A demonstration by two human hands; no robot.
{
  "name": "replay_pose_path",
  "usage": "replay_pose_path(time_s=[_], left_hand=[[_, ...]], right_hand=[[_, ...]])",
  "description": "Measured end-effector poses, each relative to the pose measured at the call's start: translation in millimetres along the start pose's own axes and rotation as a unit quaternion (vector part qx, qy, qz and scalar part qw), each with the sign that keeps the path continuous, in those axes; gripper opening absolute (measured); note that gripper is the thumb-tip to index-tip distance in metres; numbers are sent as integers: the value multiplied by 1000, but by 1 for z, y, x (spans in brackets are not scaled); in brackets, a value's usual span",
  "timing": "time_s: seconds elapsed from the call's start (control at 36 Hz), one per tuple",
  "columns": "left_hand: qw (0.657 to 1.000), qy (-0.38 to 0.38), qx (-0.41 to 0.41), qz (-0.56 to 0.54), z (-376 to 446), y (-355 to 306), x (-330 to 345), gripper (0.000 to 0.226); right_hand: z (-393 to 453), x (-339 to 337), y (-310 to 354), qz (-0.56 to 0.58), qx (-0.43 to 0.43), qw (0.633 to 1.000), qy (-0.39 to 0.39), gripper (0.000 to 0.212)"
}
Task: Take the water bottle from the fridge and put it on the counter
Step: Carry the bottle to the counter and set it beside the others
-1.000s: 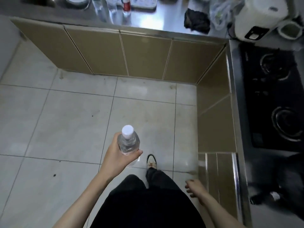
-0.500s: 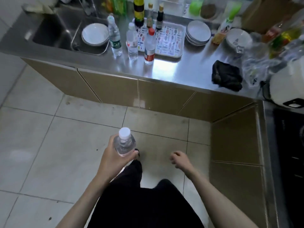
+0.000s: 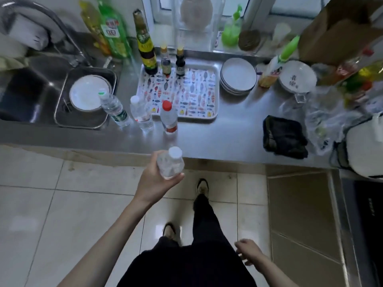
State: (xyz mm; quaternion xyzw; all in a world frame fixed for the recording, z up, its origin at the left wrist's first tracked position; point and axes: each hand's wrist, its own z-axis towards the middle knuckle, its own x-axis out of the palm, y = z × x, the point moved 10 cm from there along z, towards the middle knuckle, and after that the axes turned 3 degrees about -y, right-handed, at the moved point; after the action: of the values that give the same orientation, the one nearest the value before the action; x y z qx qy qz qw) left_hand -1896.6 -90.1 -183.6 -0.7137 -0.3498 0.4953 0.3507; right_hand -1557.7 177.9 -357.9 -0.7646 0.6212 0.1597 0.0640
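Gripped around its body by the left hand (image 3: 154, 181), a clear water bottle (image 3: 171, 162) with a white cap is held upright in the centre of the frame, in the air right at the front edge of the steel counter (image 3: 217, 139). Fingers wrap the lower part of the bottle; the cap and shoulder stand free above them. The bottle does not touch the counter.

The right hand (image 3: 247, 253) hangs low at the lower right of the frame, fingers loosely curled and holding nothing.

Just beyond the held bottle, near the counter's front edge, three other bottles stand in a row: one with a green cap (image 3: 113, 107), one with a white cap (image 3: 142, 113) and one with a red cap (image 3: 169, 118). Behind them lies a fish-patterned tray (image 3: 190, 94) with dark sauce bottles along its far side. A bare strip of steel runs along the front edge from the red-capped bottle rightward to a black cloth (image 3: 285, 136). A stack of white plates (image 3: 238, 76) sits to the right of the tray.

At the upper left a sink (image 3: 22, 94) is sunk into the counter, with a metal basin (image 3: 62, 112) holding a plate beside it. Pale floor tiles (image 3: 62, 204) fill the lower left, open and unobstructed. Tan cabinet fronts (image 3: 300, 214) close off the right side.
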Motion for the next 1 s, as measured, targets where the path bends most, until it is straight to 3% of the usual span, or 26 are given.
replay_pose_path(time_s=[0.11, 0.22, 0.42, 0.69, 0.83, 0.92, 1.0], left_hand=[[999, -25, 4, 38, 51, -14, 36, 70], [997, -56, 3, 46, 95, -21, 67, 64], [997, -22, -68, 31, 155, 2, 111, 66], [992, 39, -115, 38, 204, 7, 123, 77], [983, 92, -161, 6, 202, 19, 132, 96], [967, 135, -216, -16, 191, 33, 135, 81], [936, 223, -265, 68, 174, 54, 133, 64]], right_hand=[[22, -46, 78, -30, -46, 998, -4, 16], [40, -93, 157, 12, -81, 997, -4, 17], [68, -142, 246, 34, -106, 994, -8, 18], [86, -145, 250, 35, -65, 997, -31, 19], [80, -132, 233, 73, -28, 996, -32, 13], [74, -123, 236, 62, -44, 997, -31, 11], [66, -119, 235, 62, -44, 996, -39, 14]])
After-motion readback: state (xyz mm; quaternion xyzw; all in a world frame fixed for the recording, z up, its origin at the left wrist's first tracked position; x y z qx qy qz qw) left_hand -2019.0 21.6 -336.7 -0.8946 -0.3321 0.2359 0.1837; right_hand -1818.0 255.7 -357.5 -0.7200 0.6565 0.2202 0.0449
